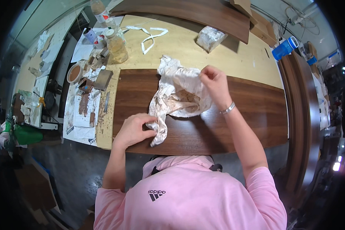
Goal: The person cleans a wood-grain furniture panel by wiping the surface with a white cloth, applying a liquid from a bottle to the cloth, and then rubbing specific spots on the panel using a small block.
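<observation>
The stained white rag (180, 96) lies bunched on the dark wood panel (237, 126) atop the bench (188, 46). Left hand (133, 130) pinches its lower tail; right hand (215, 85) clamps the upper edge. Step in hand: spreading or refolding. Next move likely requires even tension.

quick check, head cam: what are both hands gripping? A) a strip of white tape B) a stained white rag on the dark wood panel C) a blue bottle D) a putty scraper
B: the left hand pinches the lower end of the stained white rag and the right hand holds its upper edge, over the dark wood panel.
</observation>
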### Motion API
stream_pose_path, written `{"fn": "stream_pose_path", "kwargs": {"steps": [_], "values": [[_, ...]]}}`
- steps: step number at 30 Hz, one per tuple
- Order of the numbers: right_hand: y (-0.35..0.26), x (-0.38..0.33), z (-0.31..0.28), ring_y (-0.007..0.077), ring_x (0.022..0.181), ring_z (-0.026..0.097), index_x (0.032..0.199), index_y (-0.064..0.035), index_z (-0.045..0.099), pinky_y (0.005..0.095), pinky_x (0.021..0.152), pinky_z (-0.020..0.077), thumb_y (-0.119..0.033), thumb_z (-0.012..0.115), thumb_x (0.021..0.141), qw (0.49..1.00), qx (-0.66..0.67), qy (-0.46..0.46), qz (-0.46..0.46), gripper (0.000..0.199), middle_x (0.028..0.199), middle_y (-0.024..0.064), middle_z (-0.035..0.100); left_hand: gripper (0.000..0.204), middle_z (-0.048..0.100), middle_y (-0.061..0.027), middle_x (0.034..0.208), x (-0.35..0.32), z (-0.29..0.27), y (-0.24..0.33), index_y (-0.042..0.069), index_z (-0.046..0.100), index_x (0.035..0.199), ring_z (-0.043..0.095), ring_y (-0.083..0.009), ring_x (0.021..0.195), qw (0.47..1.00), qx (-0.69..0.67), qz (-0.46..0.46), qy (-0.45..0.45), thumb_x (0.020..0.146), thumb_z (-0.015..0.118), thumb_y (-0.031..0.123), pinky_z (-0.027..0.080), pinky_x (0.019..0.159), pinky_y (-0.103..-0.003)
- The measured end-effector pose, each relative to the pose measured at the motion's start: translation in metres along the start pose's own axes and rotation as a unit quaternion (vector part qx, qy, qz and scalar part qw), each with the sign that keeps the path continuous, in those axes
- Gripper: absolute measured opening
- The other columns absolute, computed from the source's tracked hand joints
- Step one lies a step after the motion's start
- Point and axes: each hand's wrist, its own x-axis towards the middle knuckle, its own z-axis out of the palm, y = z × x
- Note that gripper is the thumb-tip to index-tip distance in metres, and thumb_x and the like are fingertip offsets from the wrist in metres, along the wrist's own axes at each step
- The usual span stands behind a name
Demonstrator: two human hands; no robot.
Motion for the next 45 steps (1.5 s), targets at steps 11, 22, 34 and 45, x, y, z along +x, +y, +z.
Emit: {"fn": "stream_pose_path", "kwargs": {"steps": [11, 22, 34, 45], "values": [[-0.023, -0.09, 0.063, 0.0271, 0.087, 0.066, 0.091, 0.0, 0.067, 0.0361, 0.081, 0.0527, -0.005, 0.067, 0.083, 0.965, -0.045, -0.207, -0.155, 0.009, 0.093, 0.0126, 0.067, 0.032, 0.07, -0.0103, 0.102, 0.0, -0.02, -0.014, 0.005, 0.073, 0.102, 0.062, -0.0331, 0.104, 0.959, 0.2, 0.104, 0.172, 0.071, 0.075, 0.012, 0.048, 0.09, -0.042], [0.039, -0.039, 0.038, 0.0284, 0.075, 0.066, 0.094, -0.0002, 0.069, 0.0372, 0.07, 0.0527, -0.018, 0.073, 0.08, 0.948, -0.308, -0.075, 0.041, 0.023, 0.085, 0.0118, 0.068, 0.033, 0.071, -0.0136, 0.097, -0.016, -0.043, 0.023, 0.001, 0.069, 0.109, 0.066, -0.0299, 0.09, 0.978, 0.055, 0.014, 0.202, 0.078, 0.074, 0.008, 0.051, 0.08, -0.036], [-0.078, -0.01, 0.029, 0.0061, 0.083, 0.058, 0.098, 0.0048, 0.068, 0.0236, 0.076, 0.0497, -0.001, 0.064, 0.091, 0.938, 0.132, -0.318, 0.037, 0.01, 0.089, 0.0011, 0.067, 0.075, 0.059, -0.0147, 0.132, 0.054, -0.045, 0.055, 0.004, 0.059, 0.13, 0.057, -0.0311, 0.12, 0.916, 0.135, 0.24, 0.292, 0.063, 0.087, 0.015, 0.045, 0.1, -0.037], [-0.039, 0.073, 0.092, 0.0082, 0.085, 0.061, 0.11, 0.0007, 0.067, 0.0244, 0.077, 0.0514, -0.008, 0.07, 0.09, 0.886, 0.138, -0.422, 0.132, 0.022, 0.098, 0.0023, 0.067, 0.04, 0.068, -0.0095, 0.112, -0.024, 0.018, -0.022, -0.007, 0.056, 0.127, 0.066, -0.0143, 0.1, 0.76, -0.629, 0.068, 0.15, 0.091, 0.063, 0.008, 0.051, 0.09, -0.03]]}}
